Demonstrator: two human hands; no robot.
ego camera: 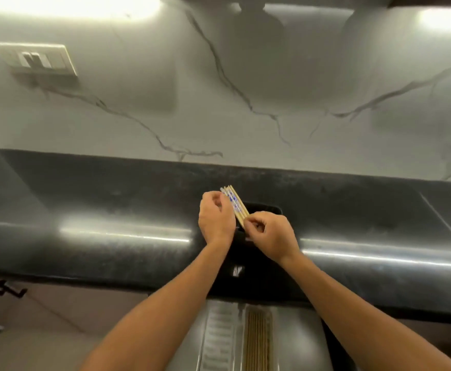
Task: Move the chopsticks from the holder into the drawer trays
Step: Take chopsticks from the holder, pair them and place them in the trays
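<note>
Both hands hold a small bunch of chopsticks [234, 203] just above the black holder [271, 208], which sits on the dark counter [112, 210]. The left hand [216, 218] curls round the far end of the bunch. The right hand [272, 234] pinches the near end. Near the person, the open drawer [296, 341] holds brown sticks [257, 341] in a row, with pale sticks [219, 336] just left of them

Pale blue-patterned chopsticks [234, 204] bunched, tilted above black holder [262, 210], wooden chopsticks [257, 341] in drawer tray [219, 338]
</note>
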